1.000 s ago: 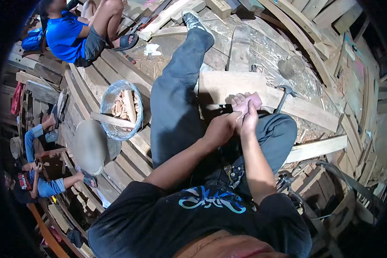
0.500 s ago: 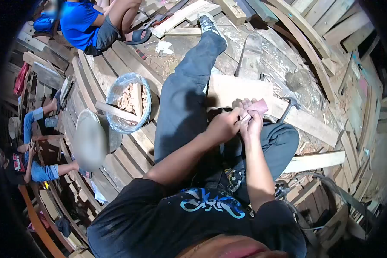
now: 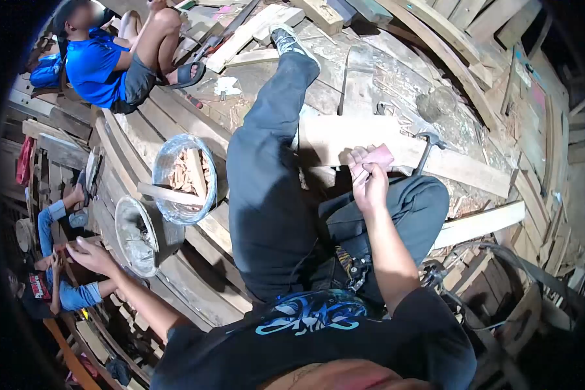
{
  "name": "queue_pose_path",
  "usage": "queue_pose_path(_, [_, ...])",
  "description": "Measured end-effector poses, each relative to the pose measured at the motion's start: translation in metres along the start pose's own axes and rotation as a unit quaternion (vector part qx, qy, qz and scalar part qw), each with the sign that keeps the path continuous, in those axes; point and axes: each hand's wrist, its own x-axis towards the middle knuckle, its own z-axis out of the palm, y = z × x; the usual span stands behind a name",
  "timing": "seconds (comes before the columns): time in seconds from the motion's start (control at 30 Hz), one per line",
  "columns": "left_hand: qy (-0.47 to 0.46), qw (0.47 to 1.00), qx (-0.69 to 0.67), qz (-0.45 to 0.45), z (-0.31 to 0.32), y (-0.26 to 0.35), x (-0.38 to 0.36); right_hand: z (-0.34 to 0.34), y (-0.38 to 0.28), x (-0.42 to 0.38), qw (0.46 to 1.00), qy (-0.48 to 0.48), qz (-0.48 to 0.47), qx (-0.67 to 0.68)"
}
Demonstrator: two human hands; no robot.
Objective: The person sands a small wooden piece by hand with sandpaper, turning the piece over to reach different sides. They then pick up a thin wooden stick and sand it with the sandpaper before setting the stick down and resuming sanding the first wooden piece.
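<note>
My left hand (image 3: 92,257) is stretched far out to the left, fingers spread, with nothing visible in it. It is nearest to a grey pail (image 3: 136,237), apart from its rim. Over my bent right leg, my right hand (image 3: 370,185) pinches a small pink sheet (image 3: 378,156) that looks like sandpaper, thumb on top and fingers beneath. Just beyond this hand lies a pale wooden board (image 3: 344,133). A claw hammer (image 3: 426,153) rests beside it, to the right.
A clear-sided bucket (image 3: 164,209) holds wood offcuts. A person in a blue shirt (image 3: 97,71) sits at the far left. Another person in jeans (image 3: 71,296) sits lower left, near my left hand. Planks (image 3: 481,227) and curved timbers (image 3: 435,32) lie at the right.
My left hand has left my right hand and swung far out to the left, opening. My right hand keeps the pink sheet. The view has shifted somewhat.
</note>
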Motion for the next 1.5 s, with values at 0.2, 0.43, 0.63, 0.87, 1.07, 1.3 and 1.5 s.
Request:
queue_pose_path(0.2, [-0.482, 0.634, -0.258, -0.547, 0.075, -0.090, -0.164, 0.003, 0.000, -0.004, 1.000, 0.028, -0.003, -0.013])
queue_pose_path(0.43, [-0.429, 0.843, -0.081, -0.314, 0.077, -0.101, -0.166, 0.006, -0.003, -0.002, 0.999, 0.025, -0.017, -0.017])
queue_pose_path(0.63, [-0.304, 0.936, -0.128, -0.123, 0.062, -0.004, -0.135, 0.002, -0.007, -0.004, 1.000, 0.008, -0.030, -0.003])
queue_pose_path(0.87, [-0.273, 0.822, -0.491, -0.095, 0.034, 0.278, -0.097, 0.004, -0.006, -0.001, 0.999, 0.026, -0.030, 0.021])
queue_pose_path(1.07, [-0.617, 0.609, -0.414, 0.278, -0.039, 0.432, -0.204, 0.000, -0.009, -0.005, 0.999, 0.014, -0.043, 0.000])
queue_pose_path(1.3, [-0.645, 0.546, -0.504, 0.181, -0.037, 0.431, -0.265, 0.001, -0.002, -0.008, 0.998, -0.014, -0.035, -0.050])
queue_pose_path(1.5, [-0.703, 0.510, -0.485, 0.103, -0.033, 0.435, -0.250, 0.004, -0.003, 0.005, 0.999, -0.035, -0.003, 0.008])
